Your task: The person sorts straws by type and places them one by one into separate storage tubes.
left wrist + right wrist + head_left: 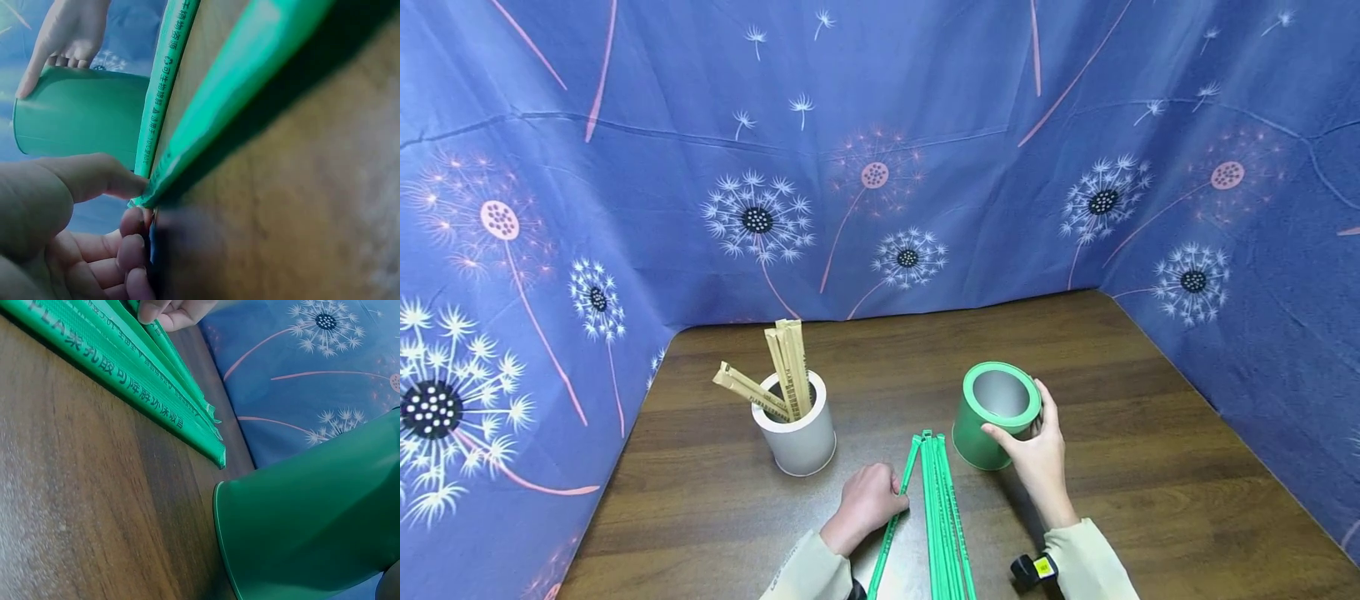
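My left hand pinches one green paper-wrapped straw between thumb and fingers, low over the table; the left wrist view shows the thumb on the tip of the held straw. Just right of it lies a bundle of several green wrapped straws, their printed sleeves close up in the right wrist view. Beyond the bundle stands a green cylindrical holder, with no straw visible inside its grey interior. My right hand grips that holder near the rim, thumb in front and fingers around the right side.
A white cylindrical holder stands at the back left with several brown wrapped straws poking out, some leaning left. The wooden table ends at blue dandelion-print cloth on the back and both sides.
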The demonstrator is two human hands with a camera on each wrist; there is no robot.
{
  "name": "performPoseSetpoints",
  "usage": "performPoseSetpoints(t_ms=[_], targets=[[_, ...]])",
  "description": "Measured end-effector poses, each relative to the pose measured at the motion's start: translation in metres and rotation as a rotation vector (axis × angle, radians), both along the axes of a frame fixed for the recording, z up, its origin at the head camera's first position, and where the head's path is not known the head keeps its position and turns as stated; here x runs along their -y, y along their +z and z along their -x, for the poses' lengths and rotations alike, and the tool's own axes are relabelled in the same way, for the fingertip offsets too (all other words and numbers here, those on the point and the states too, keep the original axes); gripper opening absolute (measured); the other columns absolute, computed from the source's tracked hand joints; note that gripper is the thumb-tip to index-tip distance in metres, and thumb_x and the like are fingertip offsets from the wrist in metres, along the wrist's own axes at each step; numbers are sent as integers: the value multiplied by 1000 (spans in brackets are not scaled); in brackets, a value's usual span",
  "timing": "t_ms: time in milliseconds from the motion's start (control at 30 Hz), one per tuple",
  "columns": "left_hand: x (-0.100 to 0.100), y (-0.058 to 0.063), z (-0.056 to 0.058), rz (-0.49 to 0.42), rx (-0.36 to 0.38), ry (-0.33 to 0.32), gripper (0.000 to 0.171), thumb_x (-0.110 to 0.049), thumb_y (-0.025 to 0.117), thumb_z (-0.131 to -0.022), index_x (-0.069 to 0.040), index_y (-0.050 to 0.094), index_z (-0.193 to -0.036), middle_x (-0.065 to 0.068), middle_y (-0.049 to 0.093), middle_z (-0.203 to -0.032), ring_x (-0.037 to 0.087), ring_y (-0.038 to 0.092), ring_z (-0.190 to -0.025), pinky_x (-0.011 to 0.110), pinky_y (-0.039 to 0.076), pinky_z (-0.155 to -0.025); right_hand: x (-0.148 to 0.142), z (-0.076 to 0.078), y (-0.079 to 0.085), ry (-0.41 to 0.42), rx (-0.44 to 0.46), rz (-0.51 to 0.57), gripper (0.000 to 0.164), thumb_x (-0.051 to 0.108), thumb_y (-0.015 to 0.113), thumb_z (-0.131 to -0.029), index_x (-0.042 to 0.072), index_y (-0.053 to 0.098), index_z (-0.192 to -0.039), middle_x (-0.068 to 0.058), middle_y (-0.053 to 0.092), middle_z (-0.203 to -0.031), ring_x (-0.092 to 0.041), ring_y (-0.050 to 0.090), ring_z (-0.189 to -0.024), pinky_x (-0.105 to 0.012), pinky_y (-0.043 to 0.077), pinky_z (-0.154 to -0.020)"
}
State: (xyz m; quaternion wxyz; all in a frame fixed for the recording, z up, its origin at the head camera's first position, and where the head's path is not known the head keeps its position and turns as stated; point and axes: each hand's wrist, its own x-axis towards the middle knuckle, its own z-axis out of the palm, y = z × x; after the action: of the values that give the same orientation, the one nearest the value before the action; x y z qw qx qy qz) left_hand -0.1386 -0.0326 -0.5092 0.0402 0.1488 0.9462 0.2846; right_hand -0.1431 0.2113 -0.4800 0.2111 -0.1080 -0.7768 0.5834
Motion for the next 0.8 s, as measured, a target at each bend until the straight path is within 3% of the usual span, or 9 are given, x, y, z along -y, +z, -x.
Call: performPoseSetpoints(t_ms=[200, 467, 667, 800], targets=[[2, -2, 1, -48, 38, -1, 14, -17, 68, -67, -17, 55, -62, -10, 46, -57, 7, 41, -54, 24, 32, -49, 0, -1, -2, -4, -7, 3, 104, 10, 87, -68, 26, 27, -152, -6, 42, -149, -25, 39, -139, 2, 31, -94], [11, 0, 6, -194, 57, -16, 8, -14, 64, -71, -15, 57, -68, -12, 48, -60, 1, 40, -55, 20, 32, -49, 1, -1, 1, 7, -34, 4, 103, 8, 86, -69, 20, 26, -152, -10, 42, -149, -27, 39, -138, 2, 30, -95], [18, 10, 12, -405, 57, -15, 7, -7, 68, -79, -4, 63, -81, 2, 65, -67, -2, 46, -57, 17, 41, -54, 0, -1, 0, 6, -35, 17, 105, 7, 86, -68, 20, 26, -152, -10, 41, -149, -25, 39, -138, 3, 29, -95], [20, 21, 17, -510, 20, -2, 16, -7, 71, -83, 4, 67, -93, 11, 71, -72, -3, 51, -59, 17, 44, -56, 1, -1, 0, 1, -35, 15, 104, 7, 86, -68, 20, 27, -152, -11, 42, -149, -25, 40, -138, 3, 29, -95]])
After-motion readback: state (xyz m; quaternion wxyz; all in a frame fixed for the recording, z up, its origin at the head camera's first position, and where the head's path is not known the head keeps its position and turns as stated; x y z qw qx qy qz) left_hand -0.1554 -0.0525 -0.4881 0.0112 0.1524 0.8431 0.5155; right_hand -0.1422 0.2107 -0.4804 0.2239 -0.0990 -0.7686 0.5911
